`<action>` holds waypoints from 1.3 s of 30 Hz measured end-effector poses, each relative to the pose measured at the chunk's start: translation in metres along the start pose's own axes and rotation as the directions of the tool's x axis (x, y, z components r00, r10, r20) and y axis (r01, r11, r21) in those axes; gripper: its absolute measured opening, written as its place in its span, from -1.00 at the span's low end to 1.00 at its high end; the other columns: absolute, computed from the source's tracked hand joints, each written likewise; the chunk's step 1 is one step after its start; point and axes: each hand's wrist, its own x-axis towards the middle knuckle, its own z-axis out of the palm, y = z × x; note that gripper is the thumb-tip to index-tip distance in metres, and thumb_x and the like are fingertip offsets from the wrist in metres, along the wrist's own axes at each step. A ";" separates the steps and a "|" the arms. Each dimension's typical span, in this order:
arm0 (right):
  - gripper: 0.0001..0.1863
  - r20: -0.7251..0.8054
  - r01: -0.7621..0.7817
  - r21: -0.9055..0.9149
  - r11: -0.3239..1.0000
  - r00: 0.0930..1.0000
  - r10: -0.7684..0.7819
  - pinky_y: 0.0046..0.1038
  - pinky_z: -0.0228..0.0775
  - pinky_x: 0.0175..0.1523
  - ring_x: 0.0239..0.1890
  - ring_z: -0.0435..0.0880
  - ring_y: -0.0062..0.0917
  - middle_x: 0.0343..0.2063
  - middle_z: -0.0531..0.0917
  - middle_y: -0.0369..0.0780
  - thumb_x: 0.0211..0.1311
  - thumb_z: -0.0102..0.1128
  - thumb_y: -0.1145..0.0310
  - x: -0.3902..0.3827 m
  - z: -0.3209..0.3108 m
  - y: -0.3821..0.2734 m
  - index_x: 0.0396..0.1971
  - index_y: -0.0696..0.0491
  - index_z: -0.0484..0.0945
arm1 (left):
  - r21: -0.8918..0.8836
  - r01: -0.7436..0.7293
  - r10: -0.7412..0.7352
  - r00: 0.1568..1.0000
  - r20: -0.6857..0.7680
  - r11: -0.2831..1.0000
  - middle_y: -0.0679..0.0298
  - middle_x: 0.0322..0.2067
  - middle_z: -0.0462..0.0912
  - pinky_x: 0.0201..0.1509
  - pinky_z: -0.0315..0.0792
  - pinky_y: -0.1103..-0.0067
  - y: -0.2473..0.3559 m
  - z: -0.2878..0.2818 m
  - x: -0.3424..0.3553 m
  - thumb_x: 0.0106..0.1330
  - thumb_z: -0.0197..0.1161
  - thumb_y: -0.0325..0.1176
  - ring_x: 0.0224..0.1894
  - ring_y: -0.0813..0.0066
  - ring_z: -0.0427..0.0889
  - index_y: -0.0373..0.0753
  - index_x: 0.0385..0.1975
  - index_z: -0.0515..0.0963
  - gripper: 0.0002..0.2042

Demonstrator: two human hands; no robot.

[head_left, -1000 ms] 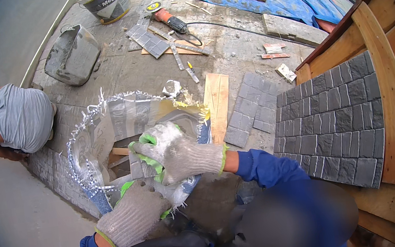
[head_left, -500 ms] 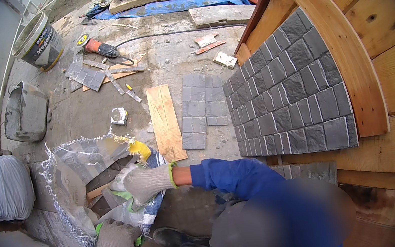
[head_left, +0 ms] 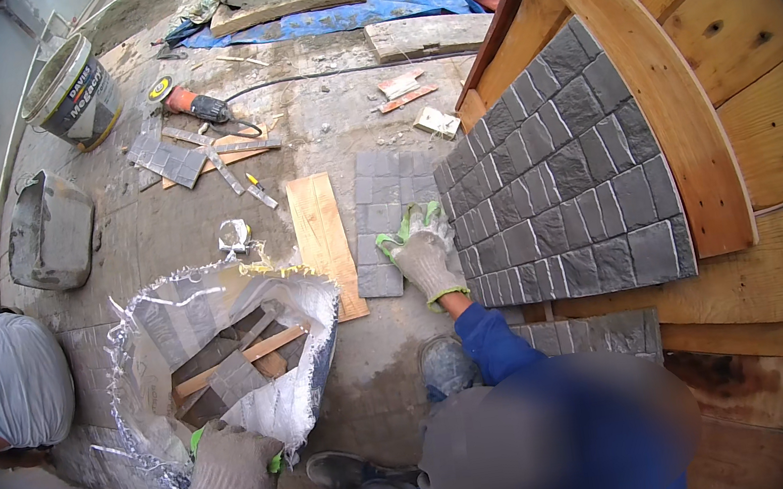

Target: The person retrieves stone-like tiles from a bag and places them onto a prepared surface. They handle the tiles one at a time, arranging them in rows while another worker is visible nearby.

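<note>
One gloved left hand (head_left: 229,479) at the near rim of the open sack (head_left: 315,363), fingers curled, partly hidden — can't tell if clamped on it. Gloved right hand (head_left: 425,252) over the flat grey tiles (head_left: 383,186) on the floor (head_left: 322,139), fingers spread apart; contact unclear. Sack sits left of the wooden board (head_left: 323,244), holding tile pieces (head_left: 235,379) and wood strips (head_left: 261,351). Dark stone-look panel (head_left: 567,175) just right of that hand — grinder (head_left: 194,102) lies farther off.

The right hand (head_left: 425,255) (gloved) has left the sack (head_left: 279,405) and is now spread over the grey tiles (head_left: 379,191). The sack's mouth gapes wider
</note>
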 end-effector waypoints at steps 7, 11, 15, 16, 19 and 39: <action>-0.03 0.032 0.329 0.029 0.944 0.943 -0.330 0.10 -0.33 0.58 0.56 -0.04 0.10 0.50 0.08 0.17 0.33 0.08 -0.28 0.017 0.034 -0.025 0.50 0.15 0.15 | 0.032 0.017 -0.018 0.999 0.047 0.999 0.25 -0.48 0.69 -0.06 0.44 0.29 0.001 0.004 -0.001 -0.08 0.39 -0.32 -0.27 0.21 0.67 -0.01 -0.40 0.73 -0.81; -0.02 0.123 0.332 0.128 0.935 0.930 -0.347 -0.04 -0.28 0.61 0.54 0.05 0.09 0.49 0.10 0.19 0.32 0.09 -0.27 0.002 0.034 -0.045 0.49 0.17 0.14 | 0.070 -0.016 0.014 1.000 0.020 0.997 0.25 -0.47 0.70 -0.05 0.45 0.30 -0.001 0.007 -0.001 -0.07 0.39 -0.31 -0.26 0.21 0.68 0.00 -0.37 0.74 -0.80; 0.14 0.203 0.228 0.069 0.971 0.950 -0.238 0.01 -0.29 0.60 0.57 -0.06 0.09 0.50 0.03 0.20 0.22 0.16 -0.34 -0.037 0.033 -0.067 0.54 0.16 -0.02 | 0.028 0.034 -0.034 0.999 -0.005 0.999 0.25 -0.47 0.70 -0.04 0.44 0.30 -0.005 0.012 -0.007 -0.04 0.37 -0.30 -0.26 0.22 0.68 0.02 -0.35 0.75 -0.79; 0.18 0.205 0.208 0.034 0.978 0.956 -0.210 0.02 -0.30 0.59 0.57 -0.08 0.09 0.51 0.01 0.21 0.19 0.18 -0.36 -0.045 0.032 -0.069 0.55 0.16 -0.06 | 0.034 0.047 -0.048 0.998 0.031 0.998 0.25 -0.47 0.70 -0.04 0.44 0.30 -0.005 0.013 -0.009 -0.04 0.37 -0.30 -0.26 0.22 0.68 0.02 -0.35 0.75 -0.79; 0.22 0.256 0.224 -0.041 0.974 0.944 -0.206 0.09 -0.28 0.57 0.56 -0.08 0.12 0.50 0.01 0.21 0.15 0.23 -0.35 -0.053 0.029 -0.072 0.57 0.12 -0.14 | 0.041 0.055 -0.059 0.994 0.096 0.998 0.25 -0.47 0.70 -0.03 0.44 0.30 -0.005 0.018 -0.008 -0.03 0.36 -0.31 -0.27 0.21 0.67 0.03 -0.34 0.75 -0.79; -0.22 0.215 0.428 -0.003 0.904 0.883 -0.418 0.20 -0.12 0.49 0.55 -0.06 0.13 0.54 -0.03 0.15 0.30 0.10 -0.03 -0.093 0.072 -0.086 0.45 0.02 0.26 | 0.104 0.040 -0.052 0.993 0.109 0.994 0.22 -0.49 0.68 -0.08 0.44 0.26 0.002 0.015 0.010 0.02 0.32 -0.28 -0.31 0.18 0.69 -0.02 -0.48 0.68 -0.92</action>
